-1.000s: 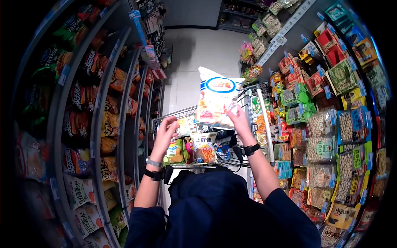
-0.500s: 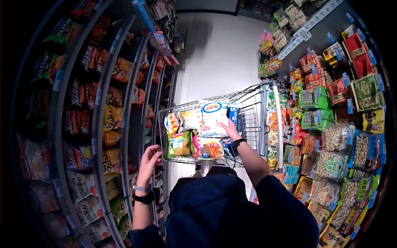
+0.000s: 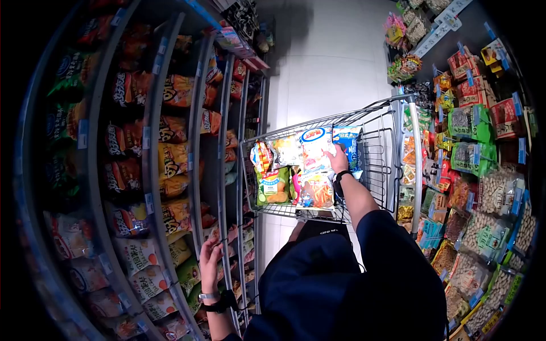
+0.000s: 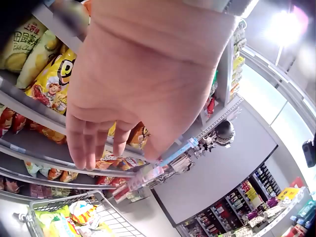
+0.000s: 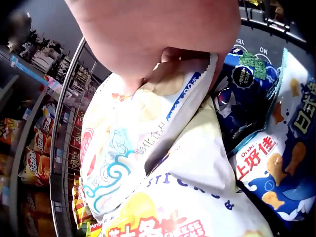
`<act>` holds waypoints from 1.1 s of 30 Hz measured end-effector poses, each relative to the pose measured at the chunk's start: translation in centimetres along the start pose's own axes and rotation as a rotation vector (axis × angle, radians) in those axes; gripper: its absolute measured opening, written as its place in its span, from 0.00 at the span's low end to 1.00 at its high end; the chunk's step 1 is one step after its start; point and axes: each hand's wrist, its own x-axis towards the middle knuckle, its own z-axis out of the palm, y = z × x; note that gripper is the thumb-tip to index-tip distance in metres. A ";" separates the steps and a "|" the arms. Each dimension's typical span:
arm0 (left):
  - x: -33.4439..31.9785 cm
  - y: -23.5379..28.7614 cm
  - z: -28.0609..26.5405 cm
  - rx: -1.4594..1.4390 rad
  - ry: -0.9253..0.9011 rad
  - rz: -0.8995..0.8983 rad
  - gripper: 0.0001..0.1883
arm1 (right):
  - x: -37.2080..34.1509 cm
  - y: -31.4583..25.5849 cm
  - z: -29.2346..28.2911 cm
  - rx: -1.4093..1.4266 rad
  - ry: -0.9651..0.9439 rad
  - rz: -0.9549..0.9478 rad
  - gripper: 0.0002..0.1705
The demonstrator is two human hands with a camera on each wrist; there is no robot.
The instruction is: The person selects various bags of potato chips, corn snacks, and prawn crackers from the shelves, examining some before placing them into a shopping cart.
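Observation:
My right hand (image 3: 339,160) grips the right edge of a white snack bag with a blue oval logo (image 3: 314,142), which sits among other bags in the shopping cart (image 3: 376,149). In the right wrist view the thumb and fingers pinch the edge of this bag. A cheese sticks bag (image 5: 197,197) lies against it on the near side, and a blue bag with fish-shaped snacks (image 5: 284,168) is to the right. My left hand (image 3: 210,260) hangs in the air outside the cart, beside the left shelves, its fingers loosely bent with nothing in them.
Shelves of chip bags (image 3: 170,156) line the left side of the aisle. Hanging nut packets (image 3: 497,196) fill the right rack, close to the cart's handle (image 3: 417,170). A green chip bag (image 3: 273,186) lies at the cart's left end. Pale floor (image 3: 335,68) stretches ahead.
My right hand has lowered the white bag from above the cart into it, among the other bags. My left hand has moved from over the cart out to the left, near the shelves.

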 end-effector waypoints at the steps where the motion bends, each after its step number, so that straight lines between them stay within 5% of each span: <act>1: -0.1 0.0 0.2 0.019 -0.015 -0.003 0.19 | -0.2 -0.4 -0.5 -0.013 -0.017 0.017 0.33; 3: 0.2 -0.4 0.5 -0.093 -0.081 0.007 0.20 | -0.6 -1.2 -0.6 -0.085 0.089 0.037 0.34; 7: 2.4 0.2 0.7 -0.106 -0.099 0.180 0.17 | 2.4 3.9 0.3 0.198 0.260 -0.231 0.38; 9: 3.3 0.9 0.3 -0.112 -0.044 0.157 0.16 | -0.8 -1.6 -5.6 0.172 0.238 -0.215 0.32; 10: 3.8 1.3 0.3 -0.079 -0.043 0.232 0.15 | 0.0 0.2 -6.1 0.313 0.330 -0.314 0.30; 12: 4.9 1.7 0.2 -0.087 -0.052 0.337 0.14 | -1.8 -1.9 -11.3 0.062 0.518 -0.466 0.33; 14: 5.6 2.5 0.0 -0.171 -0.092 0.366 0.14 | -5.3 -4.0 -16.3 0.105 0.572 -0.449 0.39; 16: 7.1 2.6 -0.8 -0.154 -0.105 0.422 0.13 | -9.2 -5.8 -21.3 -0.217 0.728 -0.482 0.41; 18: 8.2 3.9 -1.6 -0.149 -0.120 0.497 0.13 | -10.5 -2.1 -24.0 -0.633 0.860 -0.238 0.43; 21: 9.4 5.2 -3.8 -0.160 -0.147 0.608 0.16 | -13.5 0.2 -26.4 -0.439 0.694 -0.046 0.44; 24: 8.0 8.4 -6.1 -0.164 -0.077 0.703 0.16 | -14.9 1.9 -27.0 -0.538 0.736 -0.126 0.41; 25: 7.6 9.1 -7.2 -0.179 -0.046 0.730 0.16 | -15.9 1.1 -27.5 -0.503 0.634 0.025 0.36; 26: 7.1 9.9 -8.3 -0.156 0.018 0.787 0.16 | -16.5 0.5 -27.9 -0.465 0.531 0.174 0.33; 29: 4.7 13.1 -12.6 -0.022 0.325 1.073 0.14 | -15.4 3.7 -27.6 -0.532 0.705 0.084 0.27; 33: -0.7 17.0 -19.0 0.316 1.064 1.382 0.13 | -15.0 4.4 -27.2 -0.546 0.716 0.139 0.28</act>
